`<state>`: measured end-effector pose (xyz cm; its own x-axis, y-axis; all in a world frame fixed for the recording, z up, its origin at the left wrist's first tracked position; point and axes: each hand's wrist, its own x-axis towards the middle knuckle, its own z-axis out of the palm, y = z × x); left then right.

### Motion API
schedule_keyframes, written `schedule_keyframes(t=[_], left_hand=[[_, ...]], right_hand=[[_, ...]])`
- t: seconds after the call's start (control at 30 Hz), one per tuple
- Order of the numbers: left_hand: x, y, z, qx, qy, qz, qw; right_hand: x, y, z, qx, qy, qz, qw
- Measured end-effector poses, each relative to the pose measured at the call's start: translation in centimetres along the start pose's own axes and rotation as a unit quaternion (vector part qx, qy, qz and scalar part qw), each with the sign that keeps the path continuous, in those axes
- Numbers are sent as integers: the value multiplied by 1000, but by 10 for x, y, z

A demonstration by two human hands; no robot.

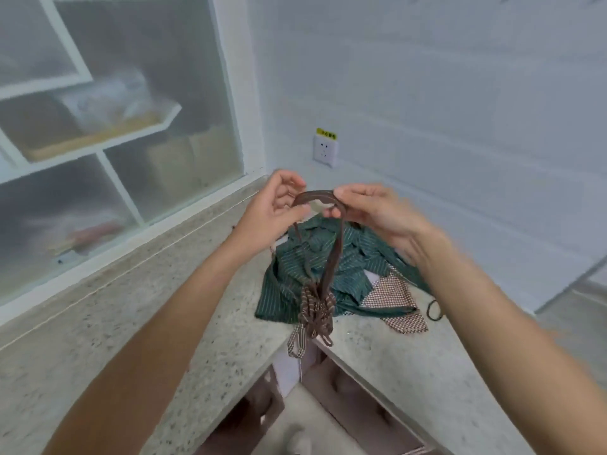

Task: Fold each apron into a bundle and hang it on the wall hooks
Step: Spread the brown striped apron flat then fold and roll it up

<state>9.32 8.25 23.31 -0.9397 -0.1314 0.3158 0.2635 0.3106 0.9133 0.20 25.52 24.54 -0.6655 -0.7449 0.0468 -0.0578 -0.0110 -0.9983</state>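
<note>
Two hands pinch one brown strap: left hand and right hand each closed on an end of the loop, held up over the counter. Brown striped bundle hangs from the strap, low end near the counter edge. Behind it, green striped apron lies crumpled on the counter corner, overlapping a checked apron. Wall socket beyond.

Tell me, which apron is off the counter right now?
The brown striped bundle, hanging by its brown strap from both hands, left and right. The green striped apron and the checked one lie on the counter.
</note>
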Motion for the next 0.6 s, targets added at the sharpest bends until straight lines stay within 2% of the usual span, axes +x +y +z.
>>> schedule_keyframes(t=[0.17,0.27,0.37,0.5,0.6], left_hand=[[100,34,25,-81,-114,60,988],[158,47,35,-91,-155,94,979],[208,52,50,11,-123,162,979],[276,61,78,-25,-115,167,979],[314,68,97,-34,-79,256,963]], right_hand=[[12,-51,-73,54,78,-54,994],[24,-80,-111,-35,131,-108,985],[39,-98,-135,-128,217,-104,962],[63,-120,-167,-219,318,-128,914],[73,-135,-194,-239,376,-193,874]])
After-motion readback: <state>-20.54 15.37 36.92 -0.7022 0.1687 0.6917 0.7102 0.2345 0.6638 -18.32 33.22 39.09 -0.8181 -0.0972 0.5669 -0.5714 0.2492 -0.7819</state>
